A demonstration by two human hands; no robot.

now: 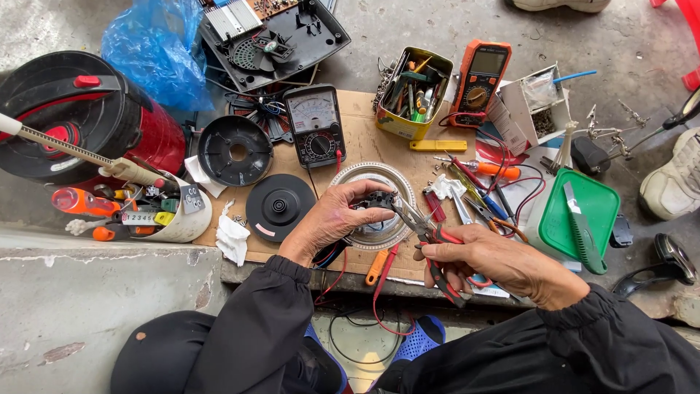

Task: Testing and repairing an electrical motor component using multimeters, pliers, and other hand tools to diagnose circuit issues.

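Observation:
My left hand (332, 219) pinches a small dark electrical part (377, 200) with wires, held over a round silvery heating plate (375, 179). My right hand (496, 259) grips red-and-black-handled pliers (430, 233), whose jaws point up-left and meet the small part. Red and black wires (343, 273) hang from the part down toward my lap. Both sleeves are black.
On the cardboard sheet (364, 138) lie a black analog meter (315, 124), an orange digital meter (479, 82), a yellow tin of tools (412, 91), black round parts (280, 206) and screwdrivers (481, 171). A red cooker body (87, 117) stands left, a green lid (580, 219) right.

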